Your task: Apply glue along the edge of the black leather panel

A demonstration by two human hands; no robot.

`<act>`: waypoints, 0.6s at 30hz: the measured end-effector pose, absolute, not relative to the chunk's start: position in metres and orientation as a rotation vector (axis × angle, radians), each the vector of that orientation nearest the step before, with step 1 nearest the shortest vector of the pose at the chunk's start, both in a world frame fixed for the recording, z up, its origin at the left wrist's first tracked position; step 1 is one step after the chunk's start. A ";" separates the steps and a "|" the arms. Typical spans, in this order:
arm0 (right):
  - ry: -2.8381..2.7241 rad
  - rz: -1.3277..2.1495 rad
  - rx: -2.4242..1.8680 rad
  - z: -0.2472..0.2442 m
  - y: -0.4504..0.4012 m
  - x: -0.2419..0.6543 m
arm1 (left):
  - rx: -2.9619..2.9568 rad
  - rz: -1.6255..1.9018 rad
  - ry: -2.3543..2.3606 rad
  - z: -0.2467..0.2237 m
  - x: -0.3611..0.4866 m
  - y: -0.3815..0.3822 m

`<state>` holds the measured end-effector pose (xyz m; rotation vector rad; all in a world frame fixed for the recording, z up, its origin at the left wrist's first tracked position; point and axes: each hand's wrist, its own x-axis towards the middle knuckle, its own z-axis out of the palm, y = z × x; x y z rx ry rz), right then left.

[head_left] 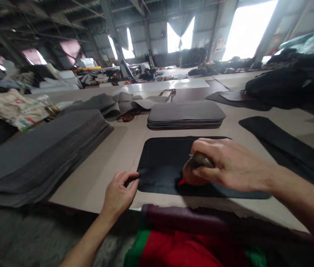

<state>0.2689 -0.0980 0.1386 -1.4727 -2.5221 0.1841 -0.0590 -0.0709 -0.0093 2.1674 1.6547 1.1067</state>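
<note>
A black rectangular sheet [159, 159] with rounded corners lies flat on the table in front of me. My left hand [122, 187] rests at its left edge, thumb and fingers apart, fingertips touching the edge, nothing held. Over the right half of the sheet my right hand [215, 163] is closed round a tool with a brownish rounded handle [202, 159]. A small red tip [182, 181] shows below that hand, against the sheet. The tool's lower part is mostly hidden by my fingers.
Beyond the sheet sits a neat stack of grey sheets [186, 113]. A tall pile of long grey pieces [43, 148] covers the table's left. Dark strips [290, 148] lie at right. Scissors [171, 94] are farther back. The table's front edge [90, 210] is near me.
</note>
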 end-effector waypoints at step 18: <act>-2.530 0.225 -1.452 0.143 -0.092 0.259 | 2.162 1.087 1.671 -0.013 -0.061 -0.069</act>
